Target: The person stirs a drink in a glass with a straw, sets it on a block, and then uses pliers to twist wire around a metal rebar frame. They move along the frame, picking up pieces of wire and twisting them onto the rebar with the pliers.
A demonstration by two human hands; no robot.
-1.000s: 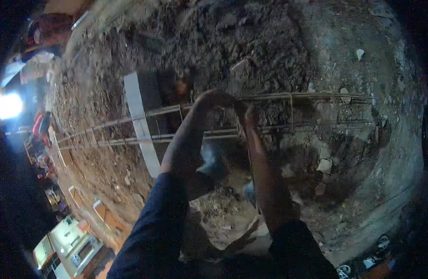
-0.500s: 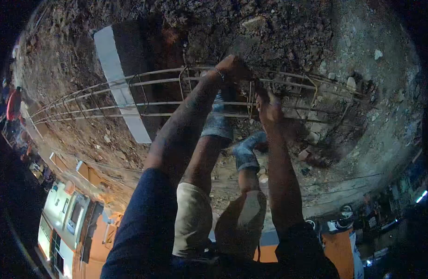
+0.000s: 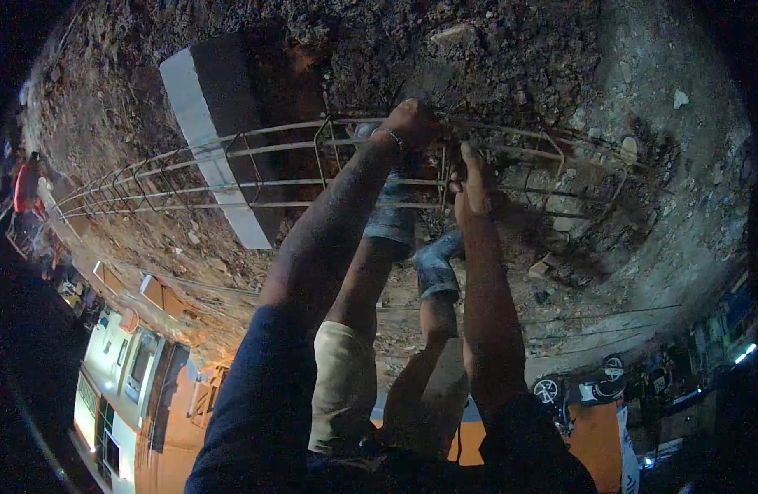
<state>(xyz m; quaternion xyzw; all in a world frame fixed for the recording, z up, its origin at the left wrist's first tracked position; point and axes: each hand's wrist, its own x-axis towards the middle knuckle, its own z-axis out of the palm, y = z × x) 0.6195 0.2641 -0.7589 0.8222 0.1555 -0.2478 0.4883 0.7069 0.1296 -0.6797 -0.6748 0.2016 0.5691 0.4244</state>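
A long cage of thin metal bars [image 3: 292, 204] with bent cross ties runs from the far left to the right, above the ground. My left hand [image 3: 413, 123], a bracelet at its wrist, is closed at the upper bars near the middle; what it grips is hidden under the fingers. Just right of it, beside a cross tie, is my right hand [image 3: 473, 179]. Its index finger points up and the other fingers are curled; anything between them is too small to make out.
A pale flat-topped block [image 3: 185, 90] lies beneath the cage at the left. Rough soil and stones [image 3: 453, 34] surround it. My legs stand below the bars. Motorcycles [image 3: 589, 389] and a lit building [image 3: 119, 370] are at the lower edges.
My right hand has shifted slightly and turned, its index finger now extended upward. My left hand stays almost in place at the upper bars.
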